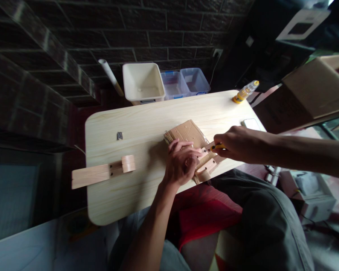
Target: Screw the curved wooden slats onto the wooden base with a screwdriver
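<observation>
My left hand (pixel 182 162) presses on a light wooden piece (pixel 202 152), its fingers bent over the near side of a thick cardboard pad (pixel 188 131). In my right hand (pixel 228 141) is a small yellow-and-black handled tool (pixel 217 146); its tip is by a dark hole in that wood, and its exact kind is unclear. A second wooden piece with a rounded end and dark holes (pixel 210 165) lies alongside, closer to my lap. Part of the wood is hidden under my hands.
Left on the table (pixel 107 203) lie a similar wooden assembly (pixel 93 175), overhanging the edge, and several dark screws (pixel 119 136). A yellow-capped clear bottle (pixel 245 92) and a white phone-like object (pixel 251 124) are at right. Bins (pixel 144 81) stand behind.
</observation>
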Demonstrator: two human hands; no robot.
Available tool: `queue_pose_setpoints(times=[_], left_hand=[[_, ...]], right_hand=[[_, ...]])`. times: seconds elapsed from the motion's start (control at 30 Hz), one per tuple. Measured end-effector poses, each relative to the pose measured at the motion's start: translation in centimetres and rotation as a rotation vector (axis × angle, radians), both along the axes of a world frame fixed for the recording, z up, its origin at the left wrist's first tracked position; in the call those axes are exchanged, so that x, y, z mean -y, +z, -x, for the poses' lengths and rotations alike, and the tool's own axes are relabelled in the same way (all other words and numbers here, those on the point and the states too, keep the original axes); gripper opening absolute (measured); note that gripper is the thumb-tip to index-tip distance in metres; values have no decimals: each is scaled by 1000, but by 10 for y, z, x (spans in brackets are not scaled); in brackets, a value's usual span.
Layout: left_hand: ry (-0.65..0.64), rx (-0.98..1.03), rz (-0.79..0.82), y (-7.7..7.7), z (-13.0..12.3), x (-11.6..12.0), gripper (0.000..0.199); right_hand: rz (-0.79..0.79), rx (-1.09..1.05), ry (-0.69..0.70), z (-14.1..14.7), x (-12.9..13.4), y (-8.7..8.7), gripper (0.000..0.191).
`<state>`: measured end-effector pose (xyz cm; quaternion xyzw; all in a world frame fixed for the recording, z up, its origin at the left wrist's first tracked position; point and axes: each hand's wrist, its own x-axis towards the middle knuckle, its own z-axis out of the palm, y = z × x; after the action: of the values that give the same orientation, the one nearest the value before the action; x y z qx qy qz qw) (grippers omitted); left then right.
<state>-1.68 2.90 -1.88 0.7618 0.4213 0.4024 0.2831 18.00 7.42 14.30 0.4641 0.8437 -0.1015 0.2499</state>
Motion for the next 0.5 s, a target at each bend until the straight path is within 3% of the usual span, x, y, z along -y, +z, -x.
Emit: queue_pose_setpoints(times=[0.5], left_hand=[[-6,-1,-1,0,0,-1,46]], right_hand=[[0,16,-85,6,3,4,23]])
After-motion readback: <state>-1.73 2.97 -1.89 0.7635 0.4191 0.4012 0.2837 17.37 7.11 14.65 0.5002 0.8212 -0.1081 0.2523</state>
